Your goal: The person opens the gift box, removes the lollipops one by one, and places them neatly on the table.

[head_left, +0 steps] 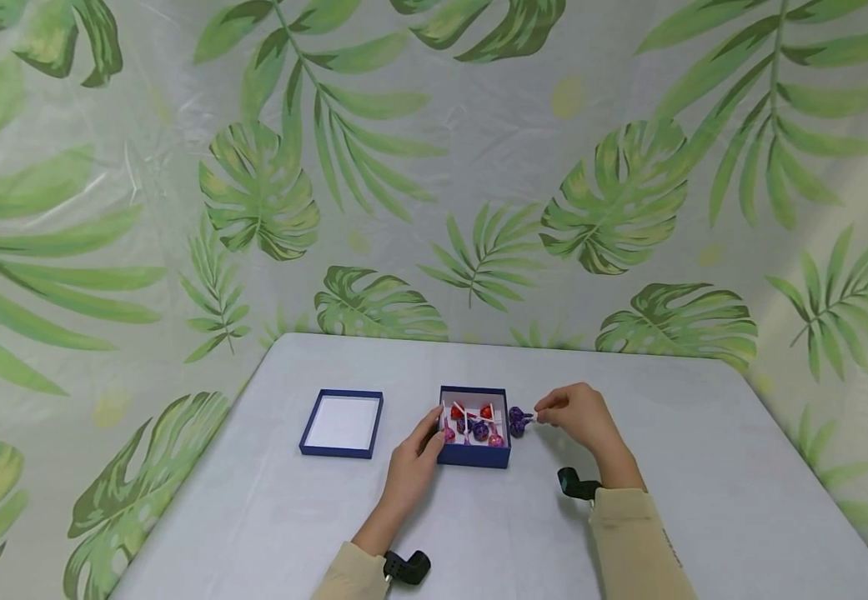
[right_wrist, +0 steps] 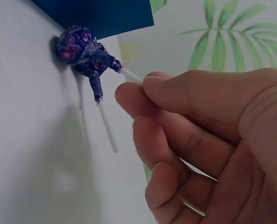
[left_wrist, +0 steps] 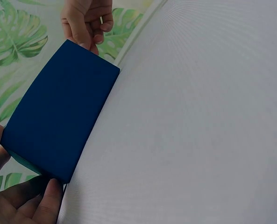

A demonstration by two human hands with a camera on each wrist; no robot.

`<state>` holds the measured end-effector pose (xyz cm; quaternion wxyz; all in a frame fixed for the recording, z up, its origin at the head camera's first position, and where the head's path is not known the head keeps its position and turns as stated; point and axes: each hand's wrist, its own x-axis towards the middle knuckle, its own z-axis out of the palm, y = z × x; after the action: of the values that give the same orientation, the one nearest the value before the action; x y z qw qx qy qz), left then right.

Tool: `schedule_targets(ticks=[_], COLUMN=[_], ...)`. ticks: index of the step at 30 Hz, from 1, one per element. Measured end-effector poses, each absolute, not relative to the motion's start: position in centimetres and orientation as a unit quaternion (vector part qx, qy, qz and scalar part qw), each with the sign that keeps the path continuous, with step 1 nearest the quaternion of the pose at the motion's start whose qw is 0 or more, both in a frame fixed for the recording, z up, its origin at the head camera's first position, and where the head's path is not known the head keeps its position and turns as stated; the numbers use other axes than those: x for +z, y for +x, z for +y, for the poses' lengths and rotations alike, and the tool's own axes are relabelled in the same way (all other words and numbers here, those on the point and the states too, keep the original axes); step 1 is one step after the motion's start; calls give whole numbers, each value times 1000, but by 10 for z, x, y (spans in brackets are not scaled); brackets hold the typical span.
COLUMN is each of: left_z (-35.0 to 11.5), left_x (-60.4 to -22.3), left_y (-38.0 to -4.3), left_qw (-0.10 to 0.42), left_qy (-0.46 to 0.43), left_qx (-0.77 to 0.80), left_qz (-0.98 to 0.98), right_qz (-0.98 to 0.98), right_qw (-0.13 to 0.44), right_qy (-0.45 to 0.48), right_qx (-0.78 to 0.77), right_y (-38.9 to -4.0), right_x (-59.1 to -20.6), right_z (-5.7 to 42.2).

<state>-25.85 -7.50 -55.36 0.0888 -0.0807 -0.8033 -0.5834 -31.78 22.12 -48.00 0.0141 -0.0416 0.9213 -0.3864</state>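
Note:
A dark blue open box [head_left: 474, 456] holds several lollipops [head_left: 481, 431] in red, purple and pink wrappers. My left hand [head_left: 411, 471] grips the box at its left side, with the thumb at the rim and the fingers low against the wall in the left wrist view. Just right of the box, my right hand [head_left: 579, 417] pinches the white stick of a purple-wrapped lollipop [right_wrist: 112, 62] between thumb and forefinger. A second purple lollipop [right_wrist: 95, 88] lies against it, its stick free. Their heads overlap close to the box's right wall.
A shallow blue-rimmed box lid [head_left: 336, 454] with a white inside lies to the left of the box. Both stand on a white-covered table [head_left: 479, 533]. Behind the table hangs a leaf-patterned curtain [head_left: 494, 167].

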Motion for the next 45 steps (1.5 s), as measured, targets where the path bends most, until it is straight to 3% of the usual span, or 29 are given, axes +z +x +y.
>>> schedule_targets(ticks=[20, 45], left_z=[-75, -75], left_x=[-551, -551], left_y=[-258, -258], left_qw=[81, 71], left_qy=[-81, -73], left_qx=[-587, -584], left_qz=[-801, -805], right_qz=[936, 953], right_qw=[81, 64], right_qy=[-46, -47], right_qx=[-339, -294], right_y=[-320, -325], right_x=[-492, -506], right_z=[230, 234])
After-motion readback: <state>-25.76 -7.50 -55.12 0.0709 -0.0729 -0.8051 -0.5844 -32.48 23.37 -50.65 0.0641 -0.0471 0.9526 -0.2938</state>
